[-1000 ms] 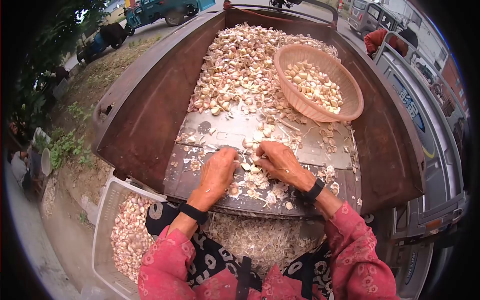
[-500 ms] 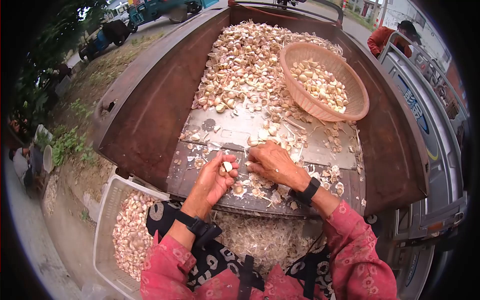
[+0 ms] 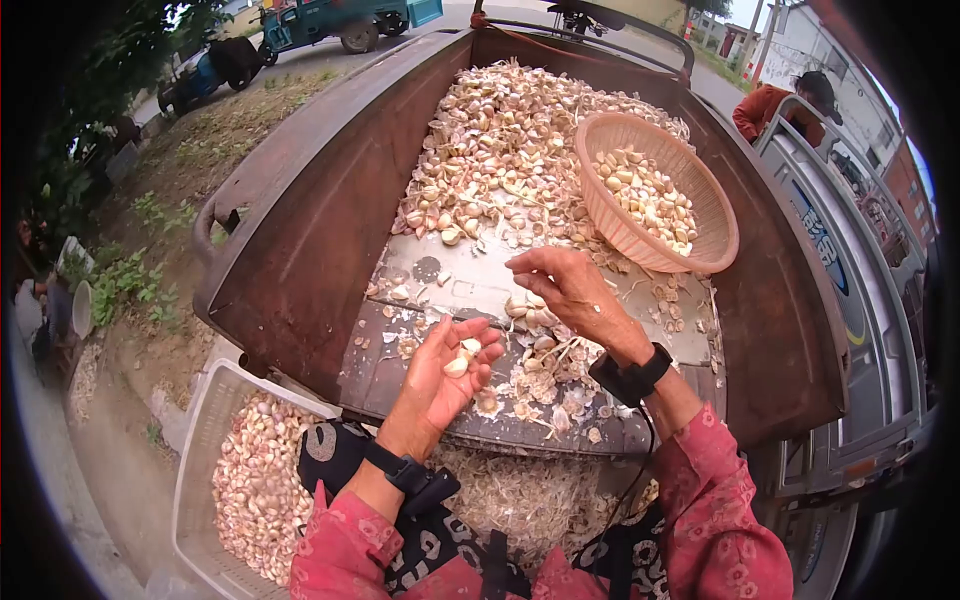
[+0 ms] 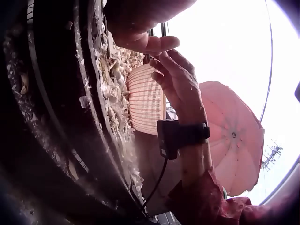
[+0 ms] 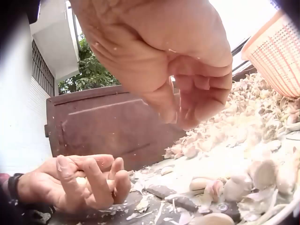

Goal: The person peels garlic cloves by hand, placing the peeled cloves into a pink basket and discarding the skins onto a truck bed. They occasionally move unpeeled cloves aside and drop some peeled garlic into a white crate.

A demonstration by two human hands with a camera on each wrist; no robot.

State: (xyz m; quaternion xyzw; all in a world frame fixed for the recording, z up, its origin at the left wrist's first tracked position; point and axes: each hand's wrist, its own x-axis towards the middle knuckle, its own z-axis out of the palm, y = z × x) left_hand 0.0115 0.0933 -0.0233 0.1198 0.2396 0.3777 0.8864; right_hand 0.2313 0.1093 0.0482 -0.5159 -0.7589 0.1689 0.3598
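Observation:
Palm up over the near edge of the cart bed, my left hand [image 3: 425, 392] cups a few peeled garlic cloves [image 3: 457, 367]. The right wrist view shows its fingers [image 5: 96, 183] curled up around them. My right hand [image 3: 572, 292] is raised over the metal bed, fingers loosely bent, with nothing visible between them. Below it lies a small cluster of whitish garlic [image 3: 530, 312], among papery skins [image 3: 540, 385] and bits of stem. Beyond, a large heap of garlic cloves [image 3: 500, 150] covers the far bed.
An orange plastic basket [image 3: 603, 222] of cloves stands on the heap at right. Rusty cart walls [image 3: 300, 230] flank the bed. At lower left is a white crate [image 3: 190, 480] full of garlic. Skins [image 3: 540, 500] fill the space below the edge. Another person [image 3: 765, 115] is at far right.
Both hands worked together at the bed, then separated. The left turned palm up with cloves showing in it. The right has lifted up and away from the garlic cluster.

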